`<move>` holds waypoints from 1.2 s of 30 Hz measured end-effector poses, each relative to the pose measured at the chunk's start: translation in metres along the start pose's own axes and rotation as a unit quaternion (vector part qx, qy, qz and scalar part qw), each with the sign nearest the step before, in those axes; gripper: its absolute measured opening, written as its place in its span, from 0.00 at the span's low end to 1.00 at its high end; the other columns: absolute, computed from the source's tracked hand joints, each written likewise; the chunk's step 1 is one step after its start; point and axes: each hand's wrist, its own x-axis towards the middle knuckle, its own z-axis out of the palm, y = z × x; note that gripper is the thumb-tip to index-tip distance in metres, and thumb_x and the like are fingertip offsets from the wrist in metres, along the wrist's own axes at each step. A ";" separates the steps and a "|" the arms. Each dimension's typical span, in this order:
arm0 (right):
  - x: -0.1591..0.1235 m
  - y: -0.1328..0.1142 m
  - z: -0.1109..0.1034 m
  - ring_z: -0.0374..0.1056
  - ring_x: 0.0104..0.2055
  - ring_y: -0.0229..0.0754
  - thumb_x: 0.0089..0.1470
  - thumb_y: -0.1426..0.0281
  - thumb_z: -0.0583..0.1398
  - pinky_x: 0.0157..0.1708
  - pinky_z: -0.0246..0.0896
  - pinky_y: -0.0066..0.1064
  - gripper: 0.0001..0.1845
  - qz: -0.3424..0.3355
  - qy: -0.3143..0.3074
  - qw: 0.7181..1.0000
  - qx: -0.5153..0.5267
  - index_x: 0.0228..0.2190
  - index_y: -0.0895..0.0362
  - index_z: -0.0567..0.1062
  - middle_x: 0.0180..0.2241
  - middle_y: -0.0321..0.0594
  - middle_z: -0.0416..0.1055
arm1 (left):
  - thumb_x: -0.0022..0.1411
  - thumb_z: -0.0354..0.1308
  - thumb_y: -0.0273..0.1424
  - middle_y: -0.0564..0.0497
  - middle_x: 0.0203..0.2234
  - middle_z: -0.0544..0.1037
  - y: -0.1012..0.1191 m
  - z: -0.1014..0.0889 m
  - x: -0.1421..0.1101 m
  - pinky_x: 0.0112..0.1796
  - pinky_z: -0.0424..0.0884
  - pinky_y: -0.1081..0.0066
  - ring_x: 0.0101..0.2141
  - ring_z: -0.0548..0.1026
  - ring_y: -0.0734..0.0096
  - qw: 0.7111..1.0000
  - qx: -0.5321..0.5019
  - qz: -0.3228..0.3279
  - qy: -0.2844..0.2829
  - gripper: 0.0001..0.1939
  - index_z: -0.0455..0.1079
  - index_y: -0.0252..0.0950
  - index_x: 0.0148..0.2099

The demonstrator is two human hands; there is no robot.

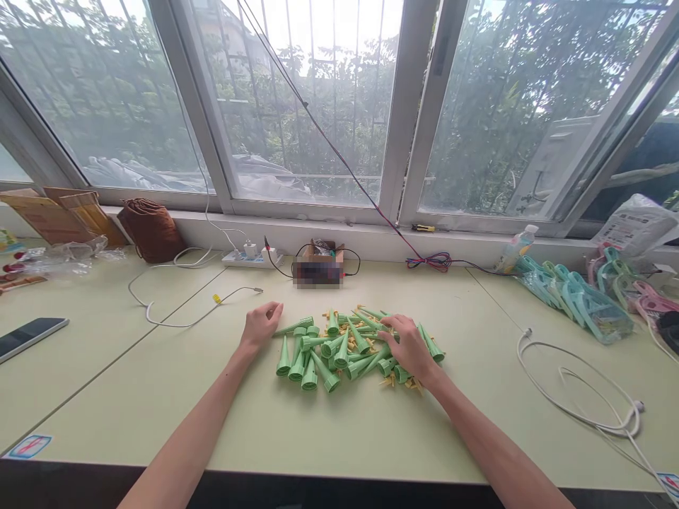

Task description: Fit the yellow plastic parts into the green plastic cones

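At a pale-green table [329,438], the left hand [259,326] curled (grip unclear), the right hand [408,345] spread loosely; green cones [342,353] and yellow pieces [390,381] lay jumbled, apparently little done.

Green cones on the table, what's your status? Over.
Left hand by one green cone, grip unclear. Right hand over other green cones. Cones heaped, small yellow pieces mixed in.

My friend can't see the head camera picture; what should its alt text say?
A person's right hand is over green cones and small yellow pieces piled on a pale table, left hand at the pile's left edge. Windows stand behind.
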 end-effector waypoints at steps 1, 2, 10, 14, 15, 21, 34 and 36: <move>0.000 0.000 0.000 0.69 0.41 0.48 0.58 0.74 0.59 0.44 0.63 0.41 0.06 0.006 0.012 1.000 0.015 0.39 0.55 0.72 0.37 0.42 0.73 | 0.60 0.47 0.44 0.52 0.19 0.73 0.000 0.000 0.000 0.29 0.63 0.72 0.23 0.69 0.68 1.000 0.000 0.002 0.000 0.20 0.74 0.36 0.30; 0.000 0.001 -0.001 0.69 0.41 0.47 0.59 0.73 0.58 0.43 0.64 0.39 0.06 0.012 0.024 0.999 0.030 0.39 0.55 0.71 0.37 0.42 0.73 | 0.61 0.47 0.44 0.52 0.19 0.74 0.001 0.000 0.000 0.29 0.63 0.72 0.23 0.69 0.68 1.000 0.001 0.003 0.000 0.20 0.74 0.36 0.30; 0.000 0.007 -0.005 0.69 0.40 0.46 0.63 0.70 0.55 0.41 0.65 0.39 0.06 0.027 0.103 0.993 0.055 0.42 0.54 0.68 0.40 0.43 0.69 | 0.61 0.48 0.44 0.51 0.21 0.78 -0.001 0.000 0.000 0.29 0.66 0.71 0.25 0.73 0.64 1.000 0.004 0.016 0.018 0.20 0.74 0.37 0.31; 0.002 0.004 -0.007 0.68 0.40 0.45 0.63 0.70 0.53 0.42 0.66 0.39 0.06 0.010 0.126 0.991 0.049 0.42 0.54 0.67 0.40 0.43 0.68 | 0.61 0.48 0.42 0.46 0.33 0.82 0.004 -0.001 0.000 0.37 0.69 0.68 0.33 0.78 0.60 0.998 -0.001 0.035 0.055 0.18 0.75 0.36 0.34; 0.002 0.003 -0.007 0.68 0.40 0.45 0.63 0.70 0.53 0.41 0.66 0.39 0.06 0.007 0.130 0.990 0.046 0.43 0.54 0.67 0.40 0.43 0.68 | 0.62 0.48 0.41 0.44 0.34 0.82 0.009 -0.002 -0.001 0.39 0.70 0.67 0.35 0.78 0.59 0.997 -0.002 0.043 0.065 0.18 0.75 0.35 0.35; 0.002 -0.008 -0.007 0.68 0.37 0.43 0.64 0.70 0.52 0.39 0.67 0.37 0.07 -0.006 0.143 0.989 0.032 0.43 0.53 0.67 0.40 0.43 0.68 | 0.66 0.50 0.36 0.46 0.33 0.80 0.082 0.000 -0.023 0.42 0.70 0.66 0.38 0.77 0.62 0.972 -0.073 0.223 0.002 0.14 0.75 0.36 0.37; -0.009 -0.025 0.012 0.68 0.49 0.48 0.62 0.71 0.56 0.47 0.68 0.42 0.18 -0.105 0.138 0.985 0.026 0.54 0.50 0.62 0.44 0.46 0.68 | 0.69 0.49 0.36 0.50 0.27 0.75 0.154 0.040 -0.051 0.30 0.66 0.71 0.28 0.71 0.69 0.931 -0.196 0.280 -0.132 0.14 0.72 0.38 0.36; -0.010 -0.026 0.015 0.68 0.49 0.48 0.62 0.72 0.56 0.46 0.69 0.41 0.20 -0.117 0.134 0.984 0.028 0.54 0.50 0.62 0.45 0.46 0.68 | 0.68 0.50 0.36 0.51 0.25 0.73 0.152 0.039 -0.055 0.29 0.65 0.71 0.26 0.69 0.69 0.931 -0.209 0.271 -0.129 0.13 0.71 0.38 0.35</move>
